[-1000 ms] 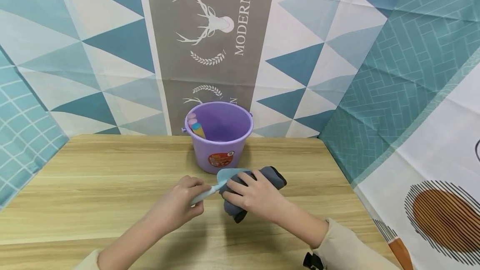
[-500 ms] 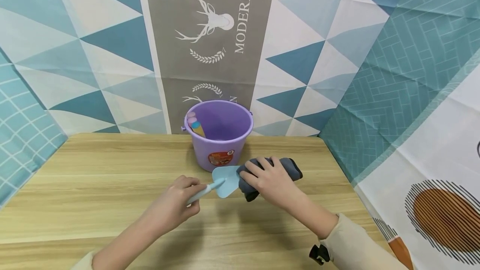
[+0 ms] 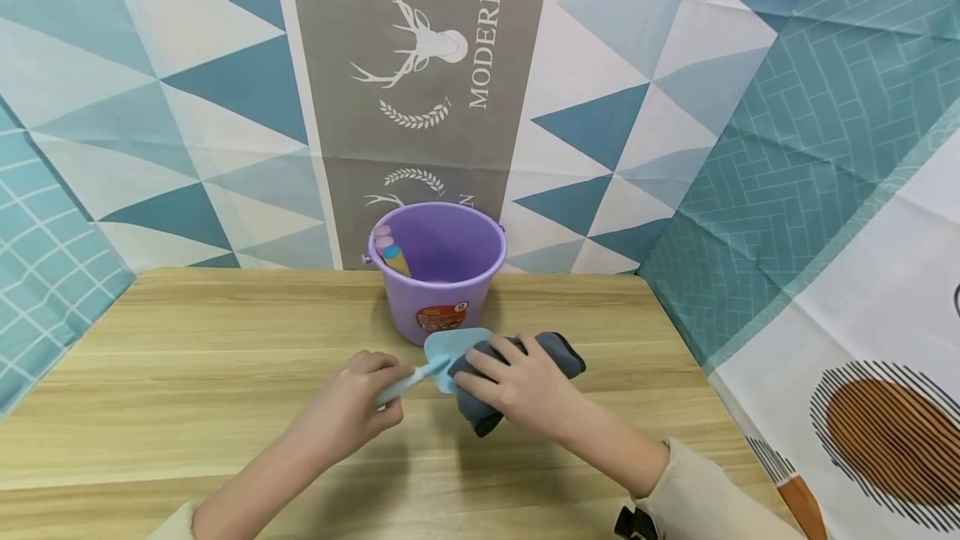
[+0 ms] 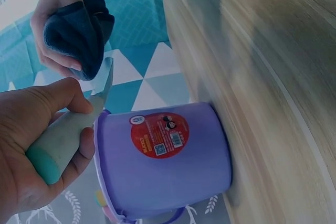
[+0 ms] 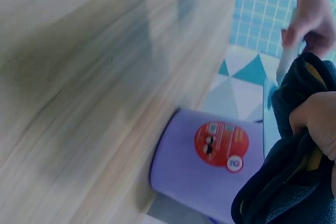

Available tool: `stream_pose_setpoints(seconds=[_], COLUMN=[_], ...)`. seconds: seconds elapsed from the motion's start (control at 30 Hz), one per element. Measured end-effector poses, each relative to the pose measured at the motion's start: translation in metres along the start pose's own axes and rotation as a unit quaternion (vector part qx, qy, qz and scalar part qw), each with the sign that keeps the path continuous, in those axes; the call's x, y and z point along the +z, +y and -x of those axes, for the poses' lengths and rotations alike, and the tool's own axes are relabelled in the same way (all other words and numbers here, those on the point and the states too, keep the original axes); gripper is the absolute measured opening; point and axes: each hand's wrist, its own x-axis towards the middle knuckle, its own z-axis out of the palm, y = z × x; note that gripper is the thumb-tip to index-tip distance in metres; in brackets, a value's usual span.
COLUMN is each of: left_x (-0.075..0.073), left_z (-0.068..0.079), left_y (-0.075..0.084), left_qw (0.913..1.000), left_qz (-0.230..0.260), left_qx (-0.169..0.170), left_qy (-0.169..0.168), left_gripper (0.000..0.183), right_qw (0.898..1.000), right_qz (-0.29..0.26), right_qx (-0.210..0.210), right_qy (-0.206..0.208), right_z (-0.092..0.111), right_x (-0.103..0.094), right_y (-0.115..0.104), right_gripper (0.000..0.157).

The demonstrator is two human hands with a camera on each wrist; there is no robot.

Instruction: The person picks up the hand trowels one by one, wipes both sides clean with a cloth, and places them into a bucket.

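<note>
My left hand (image 3: 367, 402) grips the handle of a light-blue toy shovel (image 3: 442, 357), its blade pointing away to the right, above the table. In the left wrist view the handle's teal end (image 4: 44, 163) shows between thumb and fingers. My right hand (image 3: 517, 386) holds a folded dark blue-grey cloth (image 3: 558, 352) with black edging. The cloth overlaps the right part of the shovel's blade in the head view. Right wrist view: the thumb presses into the cloth's folds (image 5: 294, 182), and the blade (image 5: 270, 119) shows just behind it.
A purple bucket (image 3: 405, 311) with a red label stands at the table's back edge, just beyond the blade. Several colourful sticks (image 3: 392, 252) lean inside it on the left. The wooden table (image 3: 187, 373) meets patterned cloth walls at the back and sides.
The right hand moved the cloth off to the upper right, uncovering the blade, then came back down and left over the blade. The left hand shifted only slightly, still gripping the shovel.
</note>
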Motion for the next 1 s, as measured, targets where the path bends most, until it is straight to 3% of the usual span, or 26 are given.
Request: stream_pose_setpoints(seconds=[0.23, 0.6, 1.0], left_x=[0.002, -0.002, -0.004], left_z=[-0.002, 0.002, 0.008], left_y=[0.005, 0.008, 0.003], left_qw=[0.9999, 0.9997, 0.9999], left_qz=[0.000, 0.009, 0.007], left_qx=[0.009, 0.016, 0.005], left_qy=[-0.005, 0.013, 0.008], left_gripper=[0.032, 0.033, 0.035], right_qw=[1.000, 0.996, 0.996], right_qz=[0.001, -0.017, -0.017], right_qx=[-0.022, 0.025, 0.077], right_qy=[0.001, -0.081, -0.040], right_z=[-0.001, 0.006, 0.020], right_x=[0.004, -0.005, -0.001], right_y=[-0.009, -0.002, 0.017], right_gripper=[0.031, 0.028, 0.029])
